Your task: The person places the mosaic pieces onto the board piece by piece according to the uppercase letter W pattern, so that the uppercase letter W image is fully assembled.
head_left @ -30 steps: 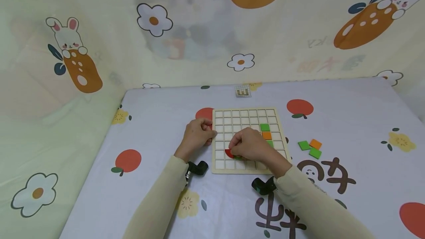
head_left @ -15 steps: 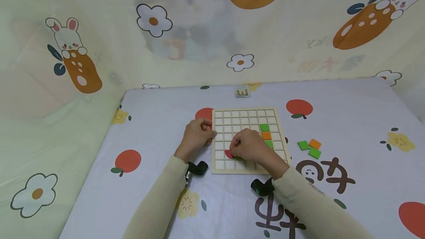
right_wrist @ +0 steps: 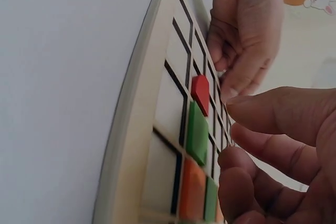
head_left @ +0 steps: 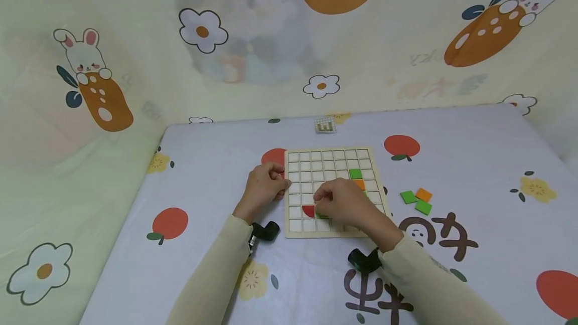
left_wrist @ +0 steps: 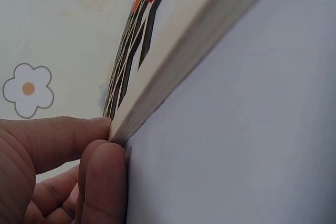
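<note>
A wooden grid board (head_left: pixel 325 235) lies flat on the table. My left hand (head_left: pixel 262 187) pinches its left edge; the left wrist view has thumb and finger (left_wrist: pixel 105 174) at the rim. Over the board's lower middle hovers my right hand (head_left: pixel 345 202), fingers loosely curled, thumb and index apart and holding nothing. Just left of its fingertips, a red piece with a rounded side (head_left: pixel 308 211) lies in a cell. Beside it the right wrist view has a green square tile (right_wrist: pixel 198 132), then an orange one (right_wrist: pixel 192 184). The hand hides part of the tiled cells in the head view.
Right of the board lie loose tiles: two green, one of them a green tile (head_left: pixel 423 207), and an orange tile (head_left: pixel 423 194). A small patterned card (head_left: pixel 325 125) lies behind the board. A printed cloth wall (head_left: pixel 262 94) rises at the table's back edge.
My right fingers have let go of the red piece and lifted slightly off it; it stays in its cell. My left hand keeps its hold. The head view has shifted slightly.
</note>
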Demonstrator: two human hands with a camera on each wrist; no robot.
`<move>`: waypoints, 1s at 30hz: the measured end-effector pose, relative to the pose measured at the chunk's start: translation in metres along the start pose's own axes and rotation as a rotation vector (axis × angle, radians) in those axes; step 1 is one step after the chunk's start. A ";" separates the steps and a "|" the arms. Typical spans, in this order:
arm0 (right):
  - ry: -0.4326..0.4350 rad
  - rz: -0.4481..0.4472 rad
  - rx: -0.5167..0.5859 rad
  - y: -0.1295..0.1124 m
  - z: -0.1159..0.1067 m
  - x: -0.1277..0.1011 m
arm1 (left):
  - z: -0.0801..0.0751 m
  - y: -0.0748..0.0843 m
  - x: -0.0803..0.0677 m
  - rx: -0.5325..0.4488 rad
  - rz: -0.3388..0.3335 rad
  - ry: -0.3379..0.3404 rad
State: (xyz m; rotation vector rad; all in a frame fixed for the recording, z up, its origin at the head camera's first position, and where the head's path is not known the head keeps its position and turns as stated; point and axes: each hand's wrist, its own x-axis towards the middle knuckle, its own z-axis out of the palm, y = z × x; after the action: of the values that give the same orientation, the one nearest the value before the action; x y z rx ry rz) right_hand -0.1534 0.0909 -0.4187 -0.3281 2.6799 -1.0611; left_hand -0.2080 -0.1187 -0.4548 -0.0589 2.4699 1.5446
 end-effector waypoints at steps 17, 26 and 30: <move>0.289 0.173 -0.097 0.108 -0.079 -0.065 | -0.006 -0.004 -0.005 -0.037 -0.011 0.007; 0.264 0.300 -0.087 0.136 -0.094 -0.086 | -0.003 -0.001 -0.004 -0.001 -0.011 0.012; 0.257 0.336 -0.106 0.136 -0.095 -0.092 | 0.002 0.001 -0.002 -0.035 -0.009 0.000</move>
State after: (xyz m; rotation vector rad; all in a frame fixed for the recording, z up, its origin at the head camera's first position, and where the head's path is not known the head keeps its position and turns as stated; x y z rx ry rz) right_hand -0.1115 0.2752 -0.4329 0.2528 2.8799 -0.9124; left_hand -0.2061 -0.1160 -0.4542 -0.0756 2.4396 1.5837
